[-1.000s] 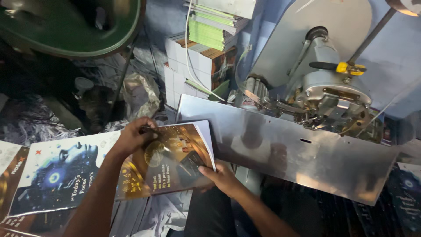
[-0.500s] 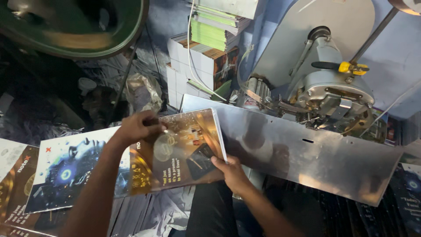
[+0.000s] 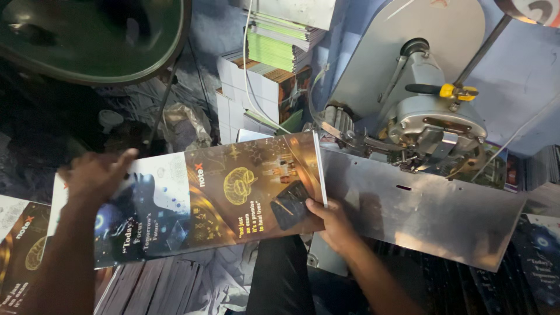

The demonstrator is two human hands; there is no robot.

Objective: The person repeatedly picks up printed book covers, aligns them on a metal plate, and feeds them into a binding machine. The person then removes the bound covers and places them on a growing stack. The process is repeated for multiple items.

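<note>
I hold a thin booklet (image 3: 233,192) opened out flat, cover up, one half brown and gold, the other dark blue. My right hand (image 3: 331,223) grips its right end from below, thumb on the cover, near the spine edge. My left hand (image 3: 93,175) is blurred and lies over the left end with fingers spread, holding that side. The booklet's right end sits over the left edge of a tilted bare metal plate (image 3: 426,210).
A grey stitching machine head (image 3: 434,125) with a yellow-tipped lever (image 3: 452,91) stands behind the plate. Stacks of notebooks (image 3: 262,76) are at the back. A big green round rim (image 3: 93,41) fills the top left. Printed covers (image 3: 23,251) lie lower left.
The booklet has opened out wider and swung to the right, onto the plate's edge. My left hand slid from its top edge out to its left end. My right hand moved right with it.
</note>
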